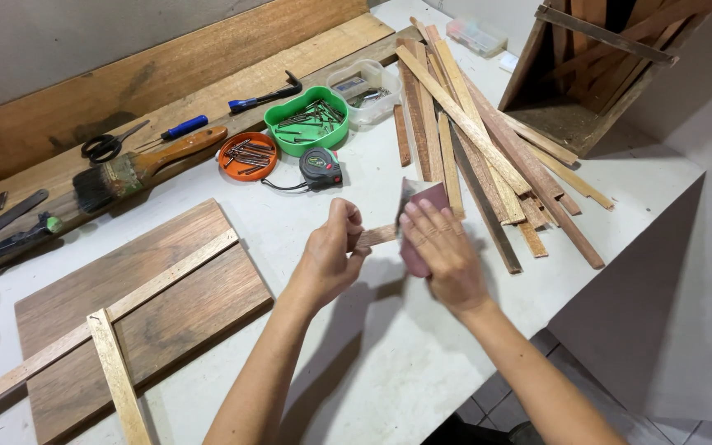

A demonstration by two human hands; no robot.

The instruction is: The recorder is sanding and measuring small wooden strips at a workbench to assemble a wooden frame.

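Note:
My left hand point(331, 251) pinches one end of a short thin wooden strip point(378, 236) above the white table point(405, 363). My right hand point(442, 247) wraps a reddish-brown sheet of sandpaper point(422, 198) around the strip's other end, fingers spread over it. Both hands hover just in front of a black tape measure point(320, 167) and beside a pile of long wooden slats point(480, 140).
A dark wooden board point(199, 305) with two pale strips laid across it lies at the left. Behind are a green tray point(311, 119) and an orange lid point(247, 155) of nails, a paintbrush point(138, 169), scissors point(105, 146), screwdrivers and a wooden crate point(587, 74) at back right.

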